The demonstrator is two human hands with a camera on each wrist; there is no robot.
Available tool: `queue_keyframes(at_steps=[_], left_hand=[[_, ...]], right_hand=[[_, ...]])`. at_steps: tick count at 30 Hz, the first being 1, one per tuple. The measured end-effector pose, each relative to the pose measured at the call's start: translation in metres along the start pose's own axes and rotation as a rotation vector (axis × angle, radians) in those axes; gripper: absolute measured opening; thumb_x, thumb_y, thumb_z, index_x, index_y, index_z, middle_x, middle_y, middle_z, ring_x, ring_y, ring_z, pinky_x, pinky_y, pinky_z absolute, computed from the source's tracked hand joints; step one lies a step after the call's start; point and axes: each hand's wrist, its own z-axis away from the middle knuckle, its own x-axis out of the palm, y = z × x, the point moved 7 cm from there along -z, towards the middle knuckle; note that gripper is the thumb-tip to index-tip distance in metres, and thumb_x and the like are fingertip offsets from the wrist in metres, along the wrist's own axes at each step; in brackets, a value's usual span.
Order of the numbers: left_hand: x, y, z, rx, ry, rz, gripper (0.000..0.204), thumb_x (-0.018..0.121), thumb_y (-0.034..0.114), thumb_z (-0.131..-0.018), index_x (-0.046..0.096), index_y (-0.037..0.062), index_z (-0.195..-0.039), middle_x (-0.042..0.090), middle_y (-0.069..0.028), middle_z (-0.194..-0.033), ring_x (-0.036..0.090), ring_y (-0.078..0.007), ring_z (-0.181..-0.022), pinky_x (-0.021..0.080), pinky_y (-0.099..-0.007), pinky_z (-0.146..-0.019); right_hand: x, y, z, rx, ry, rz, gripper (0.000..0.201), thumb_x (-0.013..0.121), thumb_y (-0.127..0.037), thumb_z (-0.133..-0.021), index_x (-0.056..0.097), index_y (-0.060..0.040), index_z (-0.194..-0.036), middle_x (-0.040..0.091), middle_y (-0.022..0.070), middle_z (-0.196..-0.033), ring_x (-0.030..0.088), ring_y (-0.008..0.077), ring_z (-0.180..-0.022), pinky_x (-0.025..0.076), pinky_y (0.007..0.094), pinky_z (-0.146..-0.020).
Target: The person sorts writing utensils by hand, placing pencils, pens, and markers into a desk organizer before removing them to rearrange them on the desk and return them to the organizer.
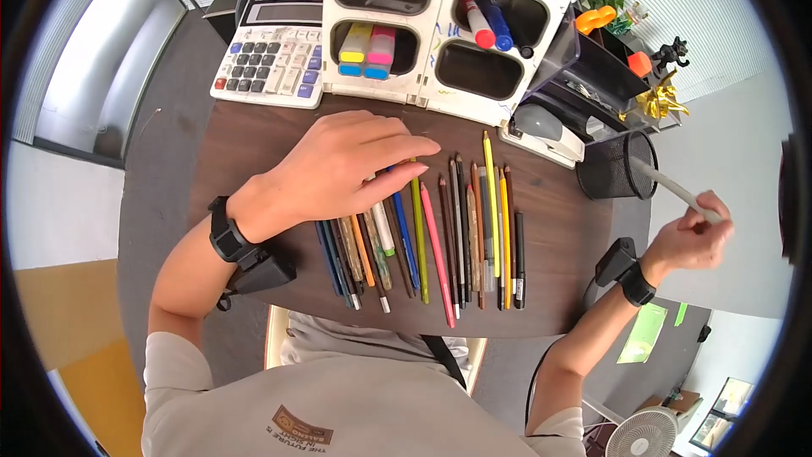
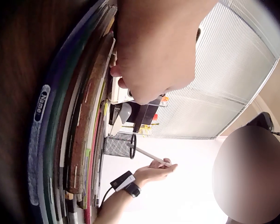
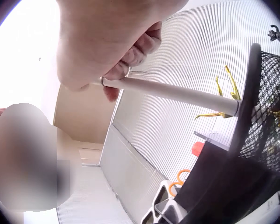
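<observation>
My right hand (image 1: 695, 235) grips a long white pen (image 1: 670, 184) near one end. Its other end points at the black mesh pen cup (image 1: 616, 167); in the right wrist view, that end of the pen (image 3: 177, 94) overlaps the cup's dark rim (image 3: 246, 100). Over the upper ends of the left pencils is my left hand (image 1: 342, 161), palm down, thumb and forefinger extended and apart with nothing between them. Several coloured pencils and pens lie side by side below and right of it, among them a pink pencil (image 1: 438, 258), a yellow pencil (image 1: 491, 203) and a black pen (image 1: 519, 258).
Behind the pencils stands a white organizer (image 1: 427, 34) holding highlighters (image 1: 366, 49) and markers (image 1: 486, 24). A calculator (image 1: 271, 55) is to its left, a stapler (image 1: 541, 135) to its right. A black desk rack (image 1: 609, 63) with gold figurine (image 1: 661, 100) stands behind the cup.
</observation>
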Motion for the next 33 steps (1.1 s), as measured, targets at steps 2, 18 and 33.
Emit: queue_keyframes(at_steps=[2,18,33], left_hand=[[0.003,0.001,0.001,0.000,-0.020,0.009,0.027,0.081,0.010,-0.093,0.078,0.0077,-0.119,0.074,-0.0090,-0.094,0.068,-0.0281,-0.079,0.055,-0.0390,-0.071],[-0.001,0.005,0.001,0.045,0.013,0.008,0.024,0.080,0.010,-0.093,0.079,0.0085,-0.117,0.075,-0.0073,-0.094,0.069,-0.0275,-0.079,0.055,-0.0393,-0.072],[-0.003,0.000,0.001,0.032,-0.025,-0.057,0.020,0.080,0.008,-0.093,0.078,0.0080,-0.112,0.072,-0.0077,-0.089,0.068,-0.0290,-0.078,0.056,-0.0402,-0.072]], right_hand=[[0.008,0.004,0.005,0.042,-0.023,0.000,0.053,0.044,-0.028,-0.111,0.067,0.0052,-0.077,0.070,0.0120,-0.076,0.037,0.0048,-0.049,0.021,0.0216,-0.048],[0.012,-0.011,0.000,-0.191,-0.086,-0.029,0.023,0.044,-0.009,-0.090,0.054,0.0035,-0.074,0.049,0.0099,-0.071,0.045,0.0195,-0.069,0.031,0.0318,-0.062],[0.034,-0.067,0.031,-0.448,-0.310,-0.439,0.022,0.045,-0.005,-0.092,0.054,-0.0004,-0.073,0.040,0.0050,-0.061,0.032,0.0163,-0.059,0.022,0.0340,-0.056]])
